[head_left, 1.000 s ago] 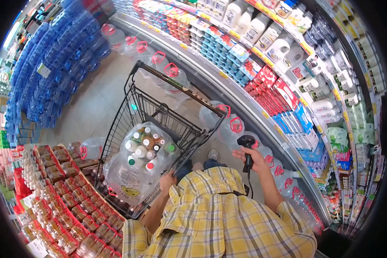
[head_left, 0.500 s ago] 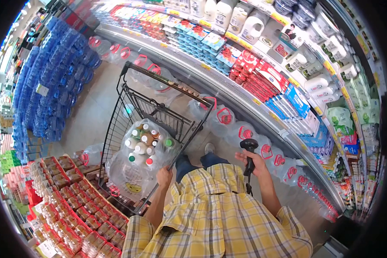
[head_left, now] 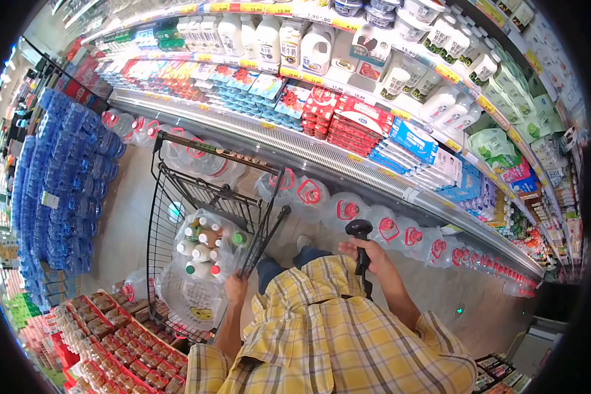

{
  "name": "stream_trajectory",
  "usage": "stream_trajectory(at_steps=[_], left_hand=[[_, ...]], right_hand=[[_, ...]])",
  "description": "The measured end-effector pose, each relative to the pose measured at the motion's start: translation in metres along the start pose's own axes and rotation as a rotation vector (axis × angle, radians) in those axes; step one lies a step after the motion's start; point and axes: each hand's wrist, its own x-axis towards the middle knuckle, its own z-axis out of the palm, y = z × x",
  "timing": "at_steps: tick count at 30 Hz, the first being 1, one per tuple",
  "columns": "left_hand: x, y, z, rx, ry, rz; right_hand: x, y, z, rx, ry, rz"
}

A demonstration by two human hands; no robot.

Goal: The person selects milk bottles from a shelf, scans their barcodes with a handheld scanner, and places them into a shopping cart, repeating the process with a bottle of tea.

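Observation:
My left hand is closed on the side rail of a black wire shopping cart. Inside the cart, clear plastic bags hold several bottles with white, green and red caps. On the right, my right hand grips the handle of a black handheld device with a rounded head; it resembles a barcode scanner. Its handle points down in front of my yellow plaid shirt. Part of the handle is hidden by my fingers.
Large clear water jugs with red handles line the floor along a refrigerated shelf of milk and yogurt. Blue-wrapped bottle stacks stand at the left. Red-trayed packages fill the lower left. Grey floor shows at the right.
The view has turned and tilted up, showing more of the shelves. The cart and both hands appear shifted left in the picture. Each hand keeps its hold.

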Motion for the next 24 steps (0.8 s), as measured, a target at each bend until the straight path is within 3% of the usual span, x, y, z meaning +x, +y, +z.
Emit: stream_trajectory(at_steps=[9, 17, 24], left_hand=[[0.012, 0.022, -0.003, 0.061, 0.035, 0.048], [0.013, 0.021, -0.004, 0.054, -0.005, -0.034], [0.019, 0.019, -0.01, -0.063, -0.18, -0.025]], right_hand=[[0.008, -0.013, -0.005, 0.01, -0.054, 0.033], [0.01, -0.012, 0.003, -0.003, 0.086, 0.062], [0.016, -0.006, 0.012, -0.069, 0.113, 0.101]])
